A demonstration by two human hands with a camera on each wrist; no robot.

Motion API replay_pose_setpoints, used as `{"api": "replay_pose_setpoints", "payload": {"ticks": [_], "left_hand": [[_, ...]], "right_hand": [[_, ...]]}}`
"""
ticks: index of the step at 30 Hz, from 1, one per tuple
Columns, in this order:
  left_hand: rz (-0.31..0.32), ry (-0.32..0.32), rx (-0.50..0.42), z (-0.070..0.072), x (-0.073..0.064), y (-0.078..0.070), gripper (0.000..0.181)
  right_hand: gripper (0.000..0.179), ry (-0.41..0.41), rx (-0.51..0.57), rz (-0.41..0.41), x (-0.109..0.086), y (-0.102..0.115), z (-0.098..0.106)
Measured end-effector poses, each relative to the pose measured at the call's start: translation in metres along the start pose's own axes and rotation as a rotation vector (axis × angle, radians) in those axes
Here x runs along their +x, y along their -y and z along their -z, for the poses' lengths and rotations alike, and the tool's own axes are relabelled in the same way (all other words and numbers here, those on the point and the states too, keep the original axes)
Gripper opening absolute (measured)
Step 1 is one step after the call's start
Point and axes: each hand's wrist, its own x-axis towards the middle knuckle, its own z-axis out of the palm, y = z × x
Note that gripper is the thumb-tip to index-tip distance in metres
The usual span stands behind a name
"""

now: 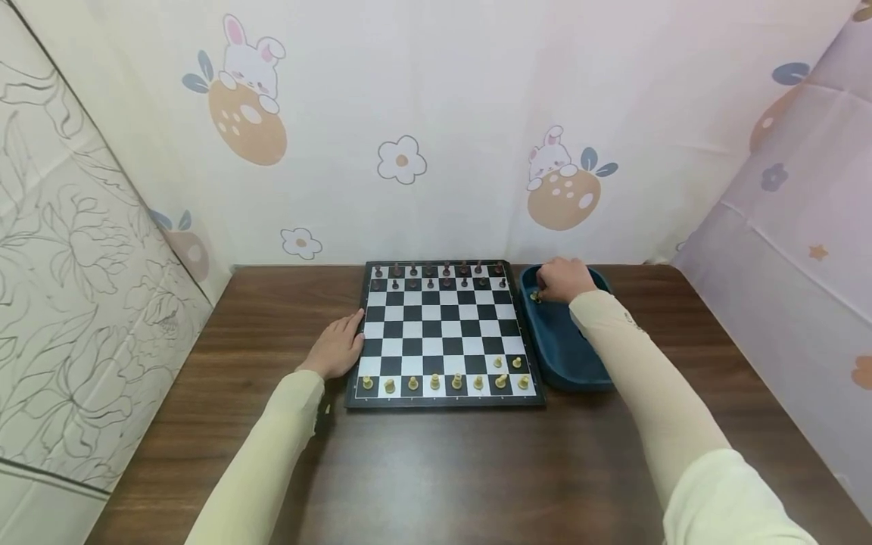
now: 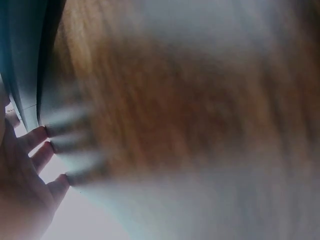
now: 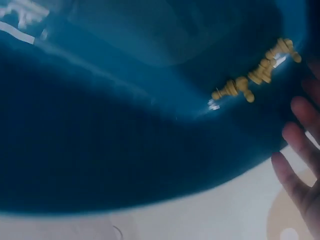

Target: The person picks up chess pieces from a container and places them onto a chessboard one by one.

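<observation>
A black-and-white chessboard (image 1: 441,329) lies on the table. Dark chess pieces (image 1: 446,269) stand in two rows along its far side. A row of pale yellow pieces (image 1: 435,381) lines the near edge, with two pale pawns (image 1: 517,362) ahead of it at the right. My left hand (image 1: 337,348) rests at the board's left edge, fingers extended. Inside the blue tray (image 1: 565,348), my right hand (image 1: 564,280) reaches down near the far left corner. Several yellow chess pieces (image 3: 230,88) lie there, just beside its loosely bent fingers (image 3: 302,142). Its thumb is hidden.
The tray stands right against the board's right side on the brown wooden table (image 1: 436,469). A patterned curtain (image 1: 463,151) hangs behind the table's far edge, with more patterned covering at the left and right.
</observation>
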Motion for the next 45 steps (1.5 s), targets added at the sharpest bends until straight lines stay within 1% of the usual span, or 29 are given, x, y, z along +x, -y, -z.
{"api": "replay_pose_setpoints", "payload": {"ticks": [4,7,9,15,19,22,27,35,39,42,45], "left_hand": [[0.010,0.005,-0.001,-0.001,0.000,0.003,0.058],[0.016,0.005,-0.001,-0.001,0.001,0.003,0.058],[0.014,0.000,0.000,-0.001,0.001,0.003,0.058],[0.017,-0.010,-0.003,-0.002,0.001,0.004,0.057],[0.010,-0.005,-0.001,-0.004,0.001,0.000,0.057],[0.015,0.006,-0.013,-0.003,0.000,-0.002,0.058],[0.010,0.002,-0.026,0.000,-0.002,-0.002,0.058],[0.001,-0.017,-0.002,0.003,-0.006,0.004,0.057],[-0.008,-0.022,-0.004,0.003,-0.006,0.005,0.057],[-0.015,-0.017,-0.003,0.003,-0.006,0.004,0.057],[-0.021,-0.010,-0.006,0.002,-0.006,0.002,0.057]], "right_hand": [[0.016,0.034,0.015,-0.078,0.005,0.004,-0.005],[0.019,0.038,0.027,-0.107,0.007,0.003,-0.010],[0.020,0.033,0.040,-0.112,0.008,0.002,-0.014],[0.016,0.004,0.067,-0.095,0.011,0.002,-0.023],[0.017,0.003,0.066,-0.110,0.006,-0.002,-0.028],[0.016,0.000,0.063,-0.113,0.003,-0.003,-0.027],[0.019,0.007,0.050,-0.100,-0.002,0.000,-0.014],[0.021,-0.038,0.008,-0.001,-0.011,0.011,0.015],[0.016,-0.075,-0.007,0.050,-0.021,0.017,0.030],[0.010,-0.092,-0.023,0.092,-0.030,0.024,0.039],[0.009,-0.097,-0.059,0.130,-0.039,0.032,0.047]]}}
